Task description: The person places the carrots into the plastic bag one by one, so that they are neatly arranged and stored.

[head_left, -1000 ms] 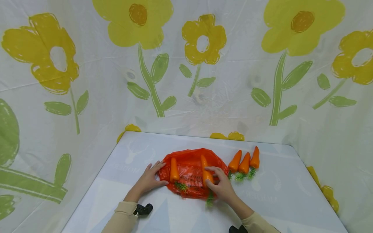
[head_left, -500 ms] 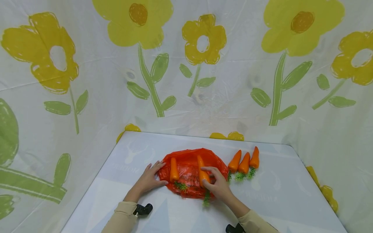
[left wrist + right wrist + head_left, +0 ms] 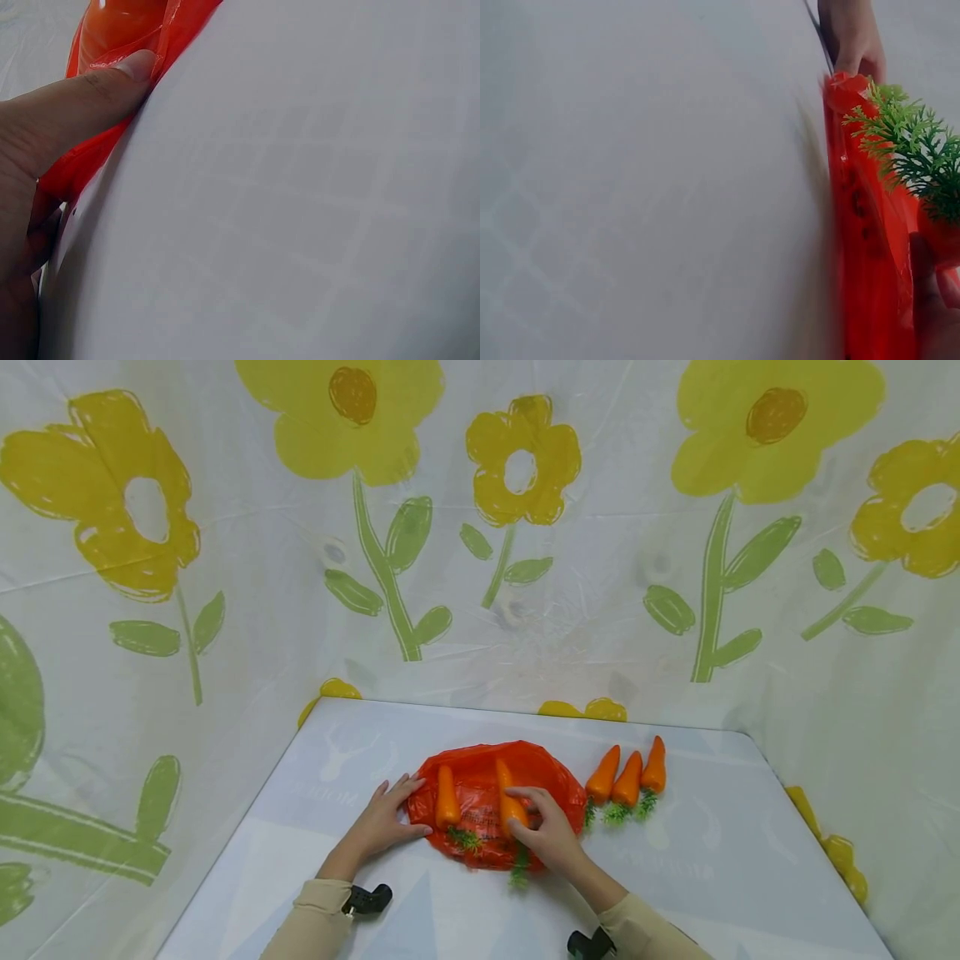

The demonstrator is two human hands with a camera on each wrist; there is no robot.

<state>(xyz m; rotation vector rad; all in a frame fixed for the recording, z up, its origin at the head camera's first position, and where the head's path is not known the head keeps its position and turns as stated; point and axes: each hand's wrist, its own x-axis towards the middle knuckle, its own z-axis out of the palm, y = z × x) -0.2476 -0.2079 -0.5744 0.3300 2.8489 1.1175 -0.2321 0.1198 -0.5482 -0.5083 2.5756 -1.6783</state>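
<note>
A red plastic bag [image 3: 480, 827] lies spread on the table, with one orange toy carrot [image 3: 447, 797] with green leaves on its left part. My right hand [image 3: 555, 839] grips a second toy carrot [image 3: 507, 802] over the bag's right part, thumb on the near side and fingers across it. Green leaves [image 3: 915, 146] of that carrot stick out towards me in the right wrist view. At the bag's left edge rests my left hand [image 3: 384, 822], fingers extended and thumb apart. Its thumb [image 3: 97, 97] touches the red plastic in the left wrist view; the other fingers are mostly hidden there.
Three more toy carrots [image 3: 627, 779] lie side by side just right of the bag, leaves towards me. The pale table [image 3: 720, 860] ends at a back edge against a flower-printed curtain [image 3: 585, 593]. Black wrist cameras [image 3: 367, 900] sit on both sleeves.
My right hand has slid left over the bag with the carrot in its grip, closer to the other carrot. The left hand stays at the bag's edge.
</note>
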